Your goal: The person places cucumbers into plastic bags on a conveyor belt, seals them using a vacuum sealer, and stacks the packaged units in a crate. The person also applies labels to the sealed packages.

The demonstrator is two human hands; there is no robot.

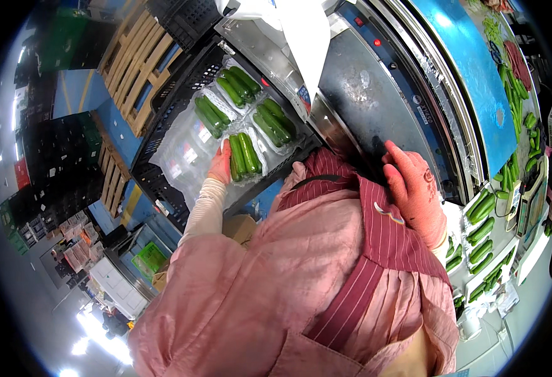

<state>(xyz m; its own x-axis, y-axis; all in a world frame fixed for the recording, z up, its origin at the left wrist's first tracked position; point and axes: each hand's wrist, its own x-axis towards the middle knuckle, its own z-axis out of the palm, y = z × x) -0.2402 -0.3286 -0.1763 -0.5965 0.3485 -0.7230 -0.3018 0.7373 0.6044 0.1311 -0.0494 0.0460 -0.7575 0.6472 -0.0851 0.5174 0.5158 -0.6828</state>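
Note:
My left hand point(221, 163), in a pinkish-red glove, grips the near left edge of a pack of small cucumbers point(244, 155). The pack rests low in a black plastic crate point(147, 141) lined with clear plastic sheet point(178, 154). Beyond it in the crate lie three more packs: one at the back point(238, 87), one on the left point(211, 117) and one on the right point(275, 124). My right hand point(411, 183), gloved in the same colour, hovers by the near end of a grey metal worktop point(357, 85), fingers stretched out and holding nothing.
A white sheet point(304, 38) hangs down beside the worktop. Further right, a blue surface point(470, 69) borders loose cucumbers point(513, 94), and unwrapped trays of cucumbers point(481, 237) stand near a scale point(532, 195). Wooden pallets point(139, 69) and stacked dark crates point(56, 151) are on the left.

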